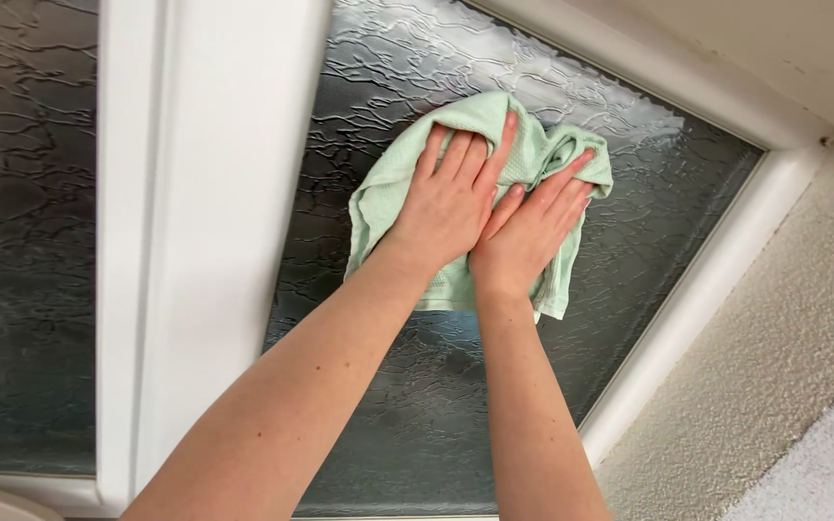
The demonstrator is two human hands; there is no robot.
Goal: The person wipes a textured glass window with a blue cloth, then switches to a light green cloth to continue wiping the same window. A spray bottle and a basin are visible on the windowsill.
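The pale green cloth, judged soft, light and limp, is pinned flat against the textured glass pane by the left hand and right hand, both spread open, and is best pressed through its bunched middle.

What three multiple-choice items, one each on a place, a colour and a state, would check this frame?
1. Where is the cloth?
A. draped over the white frame
B. pressed against the textured glass pane
C. lying on the wall

2. What colour is the cloth?
A. pale green
B. dark blue
C. red

3. How do the hands lie?
A. both flat on the cloth
B. one hanging free
C. both clenched in fists

Answers:
1 B: textured glass pane shows all round the cloth.
2 A: it is pale mint green.
3 A: left hand and right hand lie side by side, fingers outstretched.
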